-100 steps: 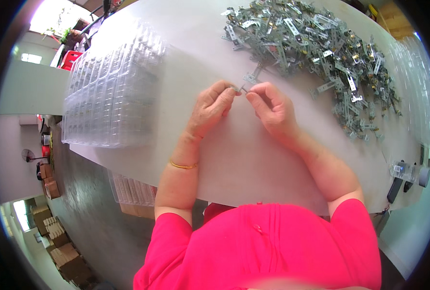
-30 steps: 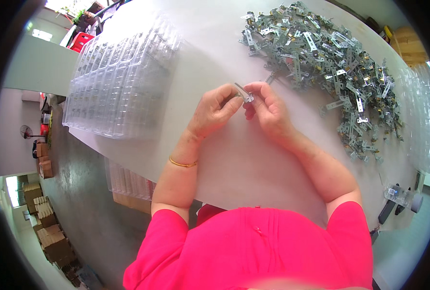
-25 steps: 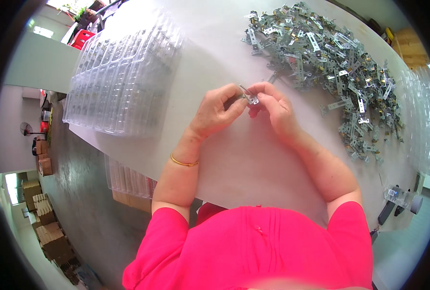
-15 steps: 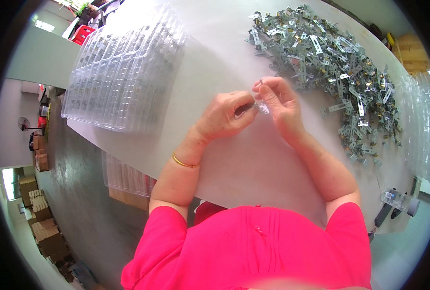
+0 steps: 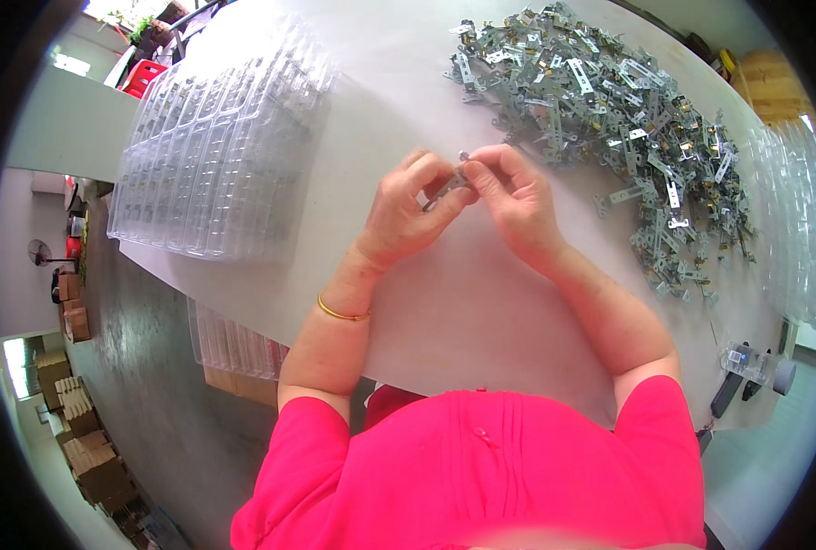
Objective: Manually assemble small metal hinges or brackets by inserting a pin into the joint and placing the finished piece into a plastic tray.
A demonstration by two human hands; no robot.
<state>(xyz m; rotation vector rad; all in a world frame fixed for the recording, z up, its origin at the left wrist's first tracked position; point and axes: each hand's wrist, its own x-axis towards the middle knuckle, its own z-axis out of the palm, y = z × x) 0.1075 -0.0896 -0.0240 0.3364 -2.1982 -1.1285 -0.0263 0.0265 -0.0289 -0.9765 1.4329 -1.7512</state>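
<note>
Above the table's middle, my left hand (image 5: 406,209) grips a small silvery metal bracket (image 5: 448,186) between thumb and fingers. My right hand (image 5: 520,203) pinches at the bracket's far end, where a small shiny tip pokes out above the fingers. The two hands meet fingertip to fingertip, so much of the bracket is hidden. Beyond my right hand spreads a large heap of similar metal brackets (image 5: 578,110), some with brass-coloured parts.
A tall stack of clear plastic trays (image 5: 215,174) stands on the table's left, with small parts showing inside. More clear trays (image 5: 798,220) line the right edge. At the near right lies a clear device with black parts (image 5: 747,367). Below the left edge are further trays (image 5: 234,339).
Both hands have shifted slightly left. The bracket has turned between them, and my right fingers have come down onto its end.
</note>
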